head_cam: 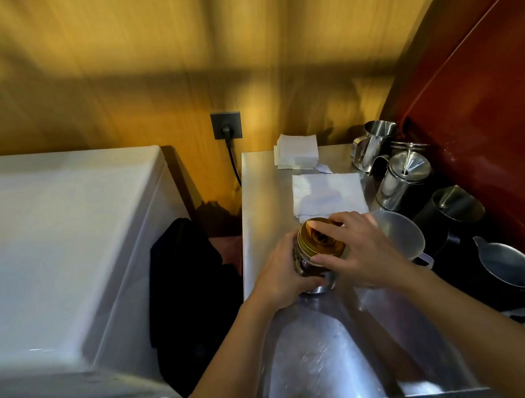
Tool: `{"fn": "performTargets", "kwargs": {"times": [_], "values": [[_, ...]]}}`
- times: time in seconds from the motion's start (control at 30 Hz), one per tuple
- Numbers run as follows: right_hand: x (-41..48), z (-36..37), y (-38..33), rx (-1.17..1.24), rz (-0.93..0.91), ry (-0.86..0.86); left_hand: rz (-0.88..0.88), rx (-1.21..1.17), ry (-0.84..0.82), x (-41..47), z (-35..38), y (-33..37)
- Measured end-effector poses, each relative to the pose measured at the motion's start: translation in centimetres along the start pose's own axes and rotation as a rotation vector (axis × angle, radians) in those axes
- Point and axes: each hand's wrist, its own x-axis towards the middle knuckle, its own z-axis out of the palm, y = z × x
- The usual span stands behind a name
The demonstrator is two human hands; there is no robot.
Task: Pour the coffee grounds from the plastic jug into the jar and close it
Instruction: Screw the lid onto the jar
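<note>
A glass jar (307, 266) with dark contents stands on the steel counter (317, 351). A gold metal lid (319, 240) sits on top of it. My left hand (284, 272) wraps around the jar's left side. My right hand (357, 246) grips the lid from the right, thumb at the front and fingers over the back rim. The clear plastic jug (404, 234) stands upright just behind my right hand and looks empty; its handle points toward me.
White cloths (328, 195) and a napkin stack (296, 150) lie at the counter's back. Steel and black pitchers (404, 178) crowd the right edge beside a red machine (484, 118). A white chest (64, 246) stands left, with dark fabric (187, 299) in the gap.
</note>
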Motion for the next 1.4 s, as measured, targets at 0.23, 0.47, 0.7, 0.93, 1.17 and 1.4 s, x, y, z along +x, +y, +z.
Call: {"fn": "performTargets", "kwargs": {"times": [0.23,0.47,0.7,0.93,1.17,1.4], "values": [[0.5,-1.0,-0.1,0.017,-0.063,-0.069,-0.005,-0.032,-0.057,0.3,-0.5,-0.2],[1.0,-1.9,-0.2,0.083,-0.085,-0.111,0.003,-0.036,-0.100,0.4,-1.0,0.2],[1.6,-2.9,-0.2,0.015,-0.092,-0.249,-0.010,-0.037,-0.123,0.4,-1.2,0.3],[1.9,-3.1,-0.6,0.024,-0.134,-0.290,-0.002,-0.046,-0.123,0.5,-1.1,0.1],[1.6,-2.4,-0.8,0.044,-0.110,-0.224,-0.012,-0.046,-0.120,0.5,-1.1,-0.1],[1.2,-2.2,-0.5,0.174,-0.060,-0.280,-0.004,-0.044,-0.087,0.1,-0.9,0.0]]}}
